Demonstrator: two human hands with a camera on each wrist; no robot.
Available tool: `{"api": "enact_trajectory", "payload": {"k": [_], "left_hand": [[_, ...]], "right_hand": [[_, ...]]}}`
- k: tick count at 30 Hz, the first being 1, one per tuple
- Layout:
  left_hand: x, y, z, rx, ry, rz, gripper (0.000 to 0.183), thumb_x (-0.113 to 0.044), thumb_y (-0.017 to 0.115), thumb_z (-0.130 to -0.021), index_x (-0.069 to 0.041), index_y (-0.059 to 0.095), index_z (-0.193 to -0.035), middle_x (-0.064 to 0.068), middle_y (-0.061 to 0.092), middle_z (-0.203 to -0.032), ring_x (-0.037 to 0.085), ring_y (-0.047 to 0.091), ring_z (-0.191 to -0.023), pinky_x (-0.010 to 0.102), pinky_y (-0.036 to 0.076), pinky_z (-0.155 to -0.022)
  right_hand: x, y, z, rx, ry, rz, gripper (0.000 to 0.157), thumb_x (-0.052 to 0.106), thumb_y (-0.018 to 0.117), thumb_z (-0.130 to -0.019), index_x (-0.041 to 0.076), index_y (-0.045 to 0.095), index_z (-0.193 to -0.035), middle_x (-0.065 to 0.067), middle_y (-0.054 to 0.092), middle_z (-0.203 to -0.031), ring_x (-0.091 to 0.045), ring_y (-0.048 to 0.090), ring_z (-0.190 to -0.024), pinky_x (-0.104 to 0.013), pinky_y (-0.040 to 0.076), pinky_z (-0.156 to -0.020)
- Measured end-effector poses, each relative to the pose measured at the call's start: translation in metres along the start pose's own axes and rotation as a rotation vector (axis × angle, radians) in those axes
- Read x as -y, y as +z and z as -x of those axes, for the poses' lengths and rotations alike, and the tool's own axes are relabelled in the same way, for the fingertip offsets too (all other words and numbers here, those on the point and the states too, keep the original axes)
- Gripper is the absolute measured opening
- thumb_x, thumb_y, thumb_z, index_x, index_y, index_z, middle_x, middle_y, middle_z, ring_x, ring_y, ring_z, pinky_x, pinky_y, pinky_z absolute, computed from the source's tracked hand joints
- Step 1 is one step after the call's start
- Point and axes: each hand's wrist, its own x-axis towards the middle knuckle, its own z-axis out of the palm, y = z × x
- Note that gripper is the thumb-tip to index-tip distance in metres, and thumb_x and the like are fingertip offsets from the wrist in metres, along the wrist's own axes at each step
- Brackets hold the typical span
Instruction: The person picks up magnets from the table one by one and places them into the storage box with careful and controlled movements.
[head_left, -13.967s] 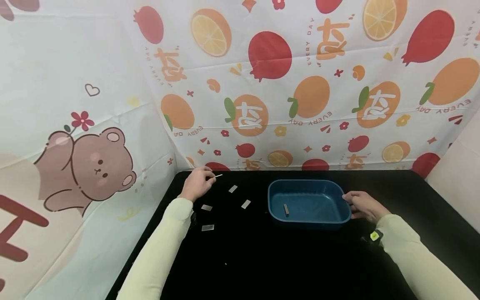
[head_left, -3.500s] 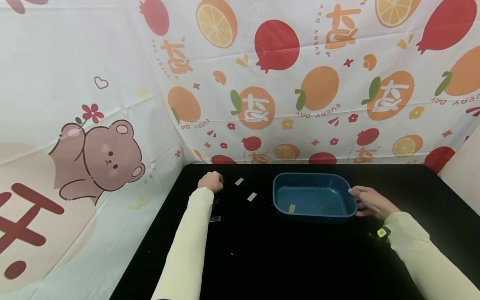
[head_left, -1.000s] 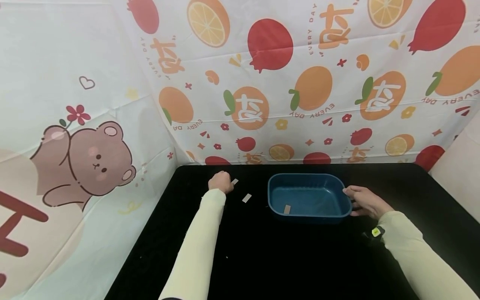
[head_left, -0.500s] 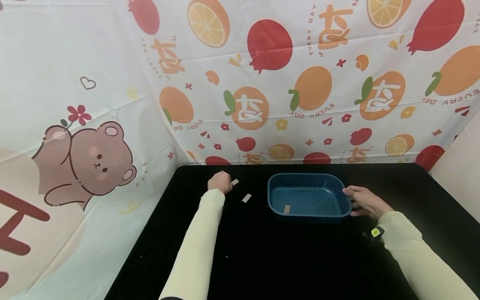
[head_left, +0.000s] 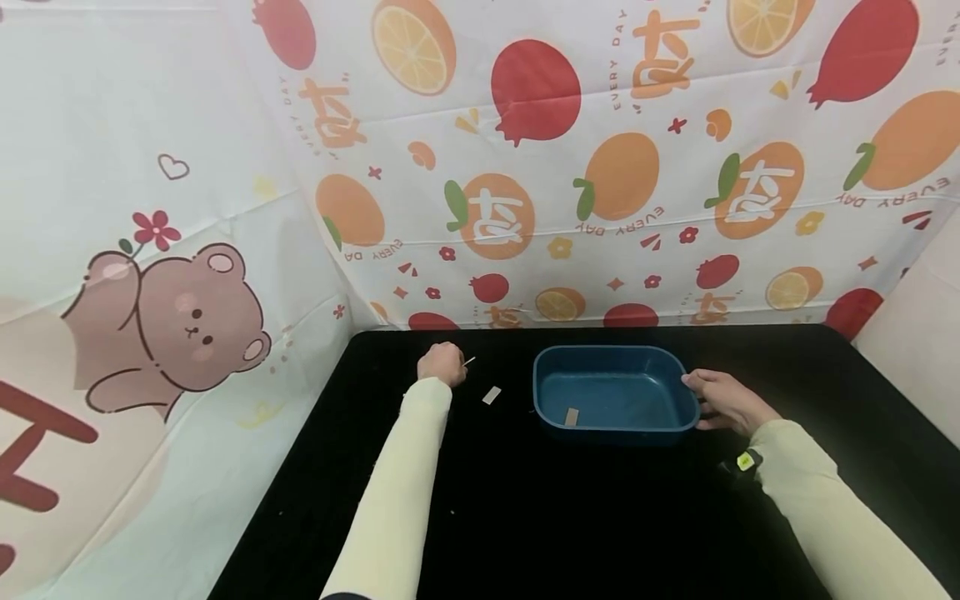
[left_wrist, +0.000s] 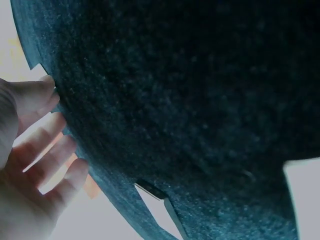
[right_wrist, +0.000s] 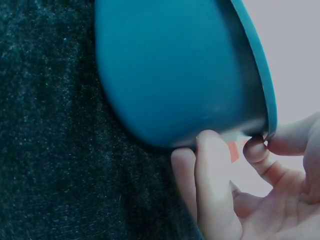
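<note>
Near the table's back left, my left hand [head_left: 442,364] pinches a small flat pale rectangular piece [head_left: 469,362] between thumb and index finger. That piece [left_wrist: 38,73] shows just past the fingertips in the left wrist view, the other fingers spread loosely. A similar rectangular piece [head_left: 491,395] lies on the black table to the hand's right. One more rectangular piece [head_left: 572,417], browner, is inside the blue plastic tray [head_left: 617,430] near its front left. At the tray's right end my right hand [head_left: 729,402] grips the rim, thumb on top and fingers against the outer wall.
A black cloth surface [head_left: 585,517] covers the table. Fruit-printed fabric [head_left: 525,208] hangs behind it, and a bear-printed sheet [head_left: 202,333] hangs at the left. Tiny white specks lie on the cloth. The left wrist view also has a pale flat shape [left_wrist: 305,195] at lower right.
Half a second ago the piece by my left hand showed its flat face; now it is tilted edge-on. Two pieces seen front left 14 seconds ago no longer show. The right hand keeps its grip.
</note>
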Motion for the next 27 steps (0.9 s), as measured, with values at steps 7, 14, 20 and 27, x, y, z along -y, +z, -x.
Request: {"api": "enact_trajectory", "payload": {"k": [7,14,20,27], "left_hand": [[-0.002,-0.003,0.004,-0.001,0.0,-0.008,0.015,-0.021,0.065,-0.094,-0.014,0.078,-0.087,0.005,0.074,-0.094,0.022,0.068,-0.082,0.044,0.059,-0.071],[-0.006,-0.006,0.008,0.003,0.001,-0.018,0.014,-0.02,0.066,-0.094,-0.014,0.078,-0.092,0.006,0.074,-0.099,0.024,0.069,-0.087,0.045,0.06,-0.075],[-0.008,-0.008,0.011,-0.007,0.01,-0.018,0.016,-0.019,0.065,-0.094,-0.015,0.077,-0.085,0.005,0.073,-0.094,0.022,0.068,-0.082,0.044,0.059,-0.073],[-0.005,-0.009,0.013,-0.007,0.021,-0.042,0.014,-0.02,0.066,-0.094,-0.015,0.078,-0.091,0.005,0.073,-0.101,0.023,0.069,-0.088,0.044,0.059,-0.076]], "right_hand": [[0.001,0.002,0.0,-0.012,0.002,0.007,0.039,0.037,0.037,-0.107,0.004,0.052,-0.119,-0.009,0.058,-0.104,-0.016,0.065,-0.083,-0.032,0.06,-0.07],[0.0,0.001,-0.001,-0.014,0.004,0.006,0.037,0.037,0.037,-0.107,0.005,0.053,-0.116,-0.009,0.058,-0.103,-0.016,0.065,-0.083,-0.032,0.06,-0.071],[0.0,0.001,0.0,-0.009,0.005,0.002,0.035,0.037,0.036,-0.107,0.007,0.054,-0.112,-0.008,0.057,-0.102,-0.017,0.065,-0.083,-0.032,0.06,-0.071],[0.0,0.0,-0.001,-0.009,0.014,0.016,0.041,0.039,0.036,-0.107,0.004,0.051,-0.122,-0.014,0.055,-0.112,-0.02,0.064,-0.088,-0.033,0.06,-0.074]]}}
